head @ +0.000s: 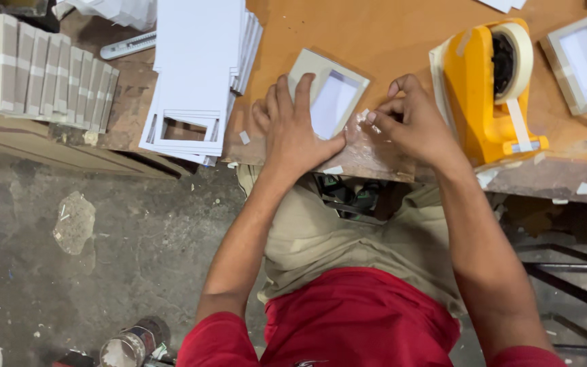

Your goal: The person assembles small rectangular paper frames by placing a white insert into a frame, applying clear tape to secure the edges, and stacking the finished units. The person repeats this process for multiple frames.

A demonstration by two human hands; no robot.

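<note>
Hands pressing tape onto a small windowed card box at the bench edge.

From the left, we see a row of finished taped boxes (42, 71), then a stack of flat white die-cut blanks (195, 75) with cut-out windows. Our left hand (297, 129) lies flat with fingers spread, pinning the near left corner of the windowed box (327, 92), which rests on the wooden bench (388, 34) near its front edge. Our right hand (412, 122) pinches a small piece of clear tape (363, 117) against the box's right side, fingertips curled. Farther right stands the yellow tape dispenser (487, 92). We judge the box light, thin-walled and easily crushed, its clear window the weakest part; it is best held by the card frame and corners, with gentle, even pressure.
</note>
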